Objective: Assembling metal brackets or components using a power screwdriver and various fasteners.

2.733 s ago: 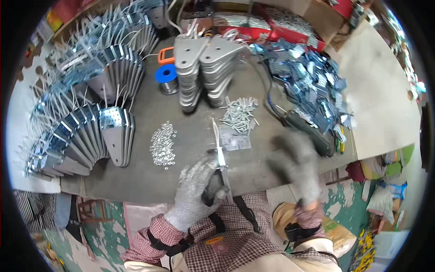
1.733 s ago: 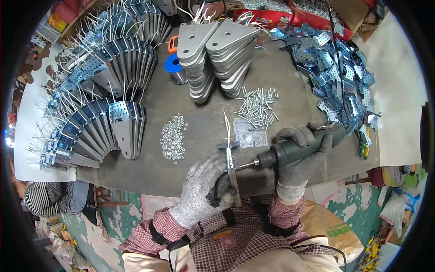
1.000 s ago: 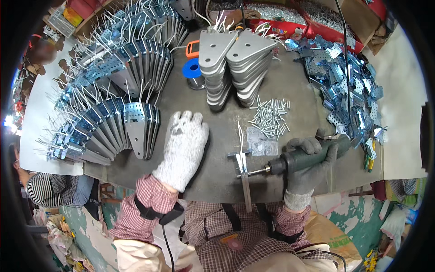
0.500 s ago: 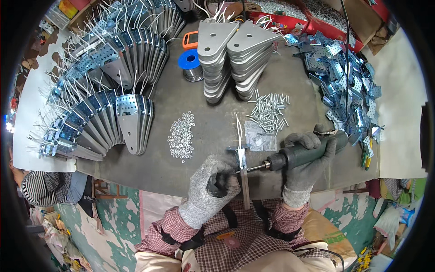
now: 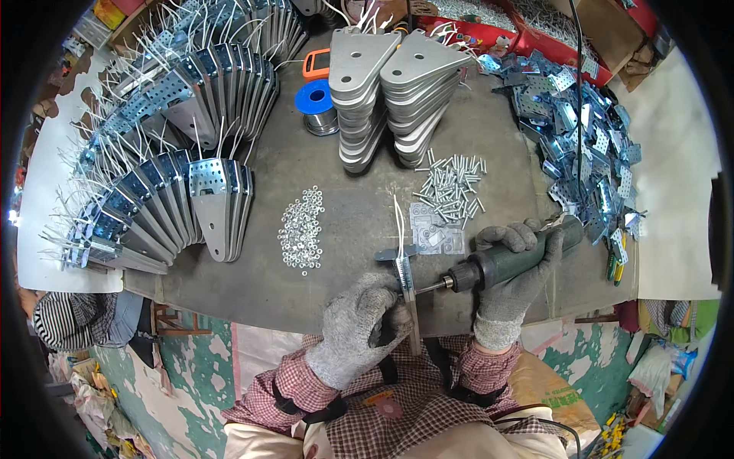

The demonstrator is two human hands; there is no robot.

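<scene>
My left hand (image 5: 358, 325), in a grey knit glove, pinches a grey metal plate (image 5: 414, 325) with a blue-silver bracket (image 5: 397, 252) at its top and white wires (image 5: 399, 220) rising from it. The plate stands nearly edge-on to me. In my right hand (image 5: 505, 300), also gloved, is a dark power screwdriver (image 5: 508, 262) held level, fingers wrapped round its body. Its bit (image 5: 432, 288) reaches the right face of the plate. My left fingertips are behind the plate, opposite the bit. A screw at the bit's tip is too small to make out.
Piles of small nuts (image 5: 301, 233) and screws (image 5: 451, 183) lie beyond my hands. Two stacks of grey plates (image 5: 359, 69) stand farther back beside a blue solder spool (image 5: 314, 96). Finished-looking bracketed plates (image 5: 216, 218) fan out left; loose brackets (image 5: 589, 145) heap up right. A cord (image 5: 579, 99) hangs there.
The plate has turned slightly, so more of the bracket shows at its top. My left fingers have shifted on it. The screwdriver stays against the plate, and the whole view has moved a little.
</scene>
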